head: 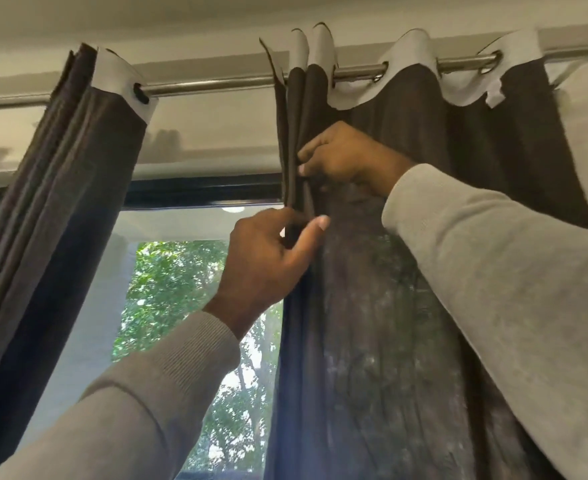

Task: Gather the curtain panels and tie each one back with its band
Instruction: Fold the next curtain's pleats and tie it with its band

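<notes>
Centre frame, the right hand [344, 157] pinches the folded leading edge of the right curtain panel [406, 271]; just below, the left hand [268, 261] pinches the same folds. The left curtain panel [60, 188] hangs bunched at left on the rod [216, 83]. Window [188, 306] between; grey sleeves [493, 271] cover lower fabric.

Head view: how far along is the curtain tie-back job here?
Looks done: the left dark brown curtain panel is bunched along the metal rod. In hand: the right hand and left hand pinch folds of the right dark brown curtain panel, partly spread. Left: finish gathering; no band shows.
</notes>
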